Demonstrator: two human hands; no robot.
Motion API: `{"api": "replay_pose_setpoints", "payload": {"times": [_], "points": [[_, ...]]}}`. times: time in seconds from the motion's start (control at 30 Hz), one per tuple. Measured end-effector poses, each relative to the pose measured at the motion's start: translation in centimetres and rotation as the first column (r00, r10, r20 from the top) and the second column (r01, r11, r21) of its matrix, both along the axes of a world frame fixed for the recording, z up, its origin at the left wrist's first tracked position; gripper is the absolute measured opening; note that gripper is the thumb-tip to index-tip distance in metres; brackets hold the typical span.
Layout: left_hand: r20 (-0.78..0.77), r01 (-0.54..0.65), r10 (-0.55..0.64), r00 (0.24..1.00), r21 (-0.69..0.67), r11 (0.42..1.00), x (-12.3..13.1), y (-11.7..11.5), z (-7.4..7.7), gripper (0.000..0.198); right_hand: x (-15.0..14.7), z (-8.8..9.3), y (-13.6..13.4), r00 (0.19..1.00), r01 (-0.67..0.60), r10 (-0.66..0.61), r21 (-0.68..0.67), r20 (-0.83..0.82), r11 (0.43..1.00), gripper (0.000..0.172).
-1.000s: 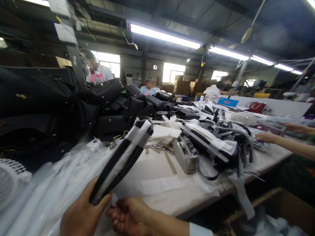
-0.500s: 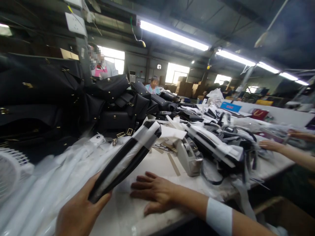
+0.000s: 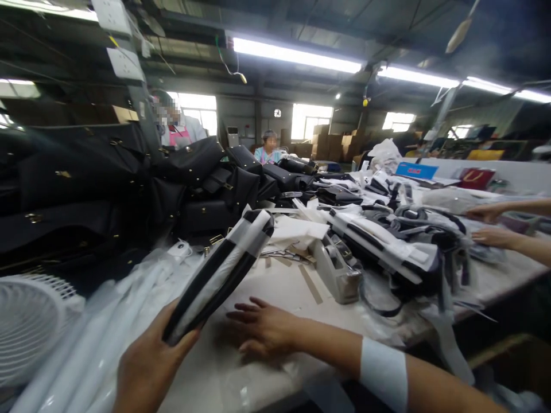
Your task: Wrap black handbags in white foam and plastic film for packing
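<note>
The black bundle (image 3: 218,277), banded with white sheeting and translucent wrap, is held in the air above the worktable (image 3: 286,292), slanting so that its far end points up toward the worktable's far side and its lower end sits in the left hand (image 3: 150,350). To handle it well, I would judge, the grip should be firm but not crushing, close to that lower end, with the bundle tilted clear of the surface and the wrap bands left smooth; the free palm is best set flat and light, so that thin film does not wrinkle or drag. The left hand is closed around the bundle, thumb along its right side and the other fingers behind it, mostly hidden. The right hand (image 3: 269,330) holds nothing visible: it is palm down, fingers spread and pointing left, over the bare stretch behind the near edge; whether it presses on the surface or hovers just over it I cannot tell. Beyond it, set back from the near edge, stands a tape dispenser (image 3: 340,275), with a narrow brown strip (image 3: 310,284) just to its left. A wrapped black bag (image 3: 379,246) lies right of the dispenser. At the left are clear plastic sleeves (image 3: 107,332) and a white fan (image 3: 32,327); black bags (image 3: 193,163) are heaped toward the far left corner, and a co-worker's hands (image 3: 495,237) reach in over the right part.
</note>
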State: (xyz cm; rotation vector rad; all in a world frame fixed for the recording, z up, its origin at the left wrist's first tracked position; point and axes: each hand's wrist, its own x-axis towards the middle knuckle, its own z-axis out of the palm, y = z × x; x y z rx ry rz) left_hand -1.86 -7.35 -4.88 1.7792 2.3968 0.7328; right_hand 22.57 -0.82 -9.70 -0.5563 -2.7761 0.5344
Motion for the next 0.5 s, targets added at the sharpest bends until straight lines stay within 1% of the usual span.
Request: {"api": "replay_pose_setpoints", "payload": {"times": [0.03,0.07,0.1,0.13,0.17,0.2,0.23,0.27,0.33,0.37,0.43,0.47,0.5], "points": [[0.0,0.004,-0.004,1.0,0.005,1.0,0.2,-0.1,0.0,0.048,-0.3,-0.6,0.1,1.0,0.008,-0.008,0.013,-0.011,1.0,0.054],[-0.001,0.01,-0.01,1.0,0.009,1.0,0.4,-0.1,0.0,0.047,-1.0,-1.3,0.1,0.996,0.088,-0.087,0.018,-0.03,0.996,0.055],[-0.002,0.015,-0.015,1.0,0.011,1.0,0.5,-0.1,-0.1,0.046,-1.9,-1.8,0.3,0.974,0.22,-0.219,0.009,-0.053,0.976,0.056],[-0.003,0.017,-0.017,1.0,0.01,1.0,0.6,-0.1,-0.2,0.045,-3.0,-2.1,0.4,0.931,0.359,-0.359,-0.014,-0.066,0.933,0.057],[-0.005,0.017,-0.017,1.0,0.007,1.0,0.7,-0.1,-0.3,0.045,-3.9,-2.2,0.6,0.879,0.47,-0.472,-0.042,-0.068,0.881,0.055],[-0.009,0.02,-0.02,1.0,0.002,1.0,0.7,-0.1,-0.3,0.045,-4.6,-2.2,0.8,0.84,0.536,-0.54,-0.067,-0.062,0.842,0.05],[-0.013,0.025,-0.025,1.0,-0.006,1.0,0.7,-0.1,-0.3,0.046,-4.9,-2.0,1.0,0.823,0.56,-0.565,-0.085,-0.057,0.824,0.045],[-0.018,0.033,-0.033,0.999,-0.011,0.999,0.6,-0.1,-0.3,0.046,-4.8,-1.8,1.0,0.828,0.551,-0.557,-0.09,-0.06,0.83,0.042],[-0.03,0.056,-0.056,0.998,0.002,0.998,0.6,-0.2,-0.3,0.046,-3.7,-1.5,0.9,0.863,0.496,-0.499,-0.049,-0.082,0.867,0.041],[-0.038,0.072,-0.071,0.997,0.017,0.997,0.6,-0.3,-0.4,0.046,-2.8,-1.6,0.7,0.88,0.468,-0.468,-0.021,-0.086,0.883,0.044],[-0.059,0.09,-0.087,0.994,0.051,0.995,0.8,-0.4,-0.5,0.045,-1.5,-2.1,0.5,0.915,0.399,-0.397,0.027,-0.071,0.916,0.06],[-0.07,0.098,-0.093,0.993,0.064,0.993,0.9,-0.5,-0.5,0.045,-1.2,-2.4,0.6,0.929,0.367,-0.364,0.042,-0.065,0.929,0.065],[-0.081,0.105,-0.099,0.992,0.074,0.992,1.0,-0.6,-0.6,0.045,-1.1,-2.7,0.8,0.938,0.344,-0.34,0.052,-0.068,0.938,0.065]]}}
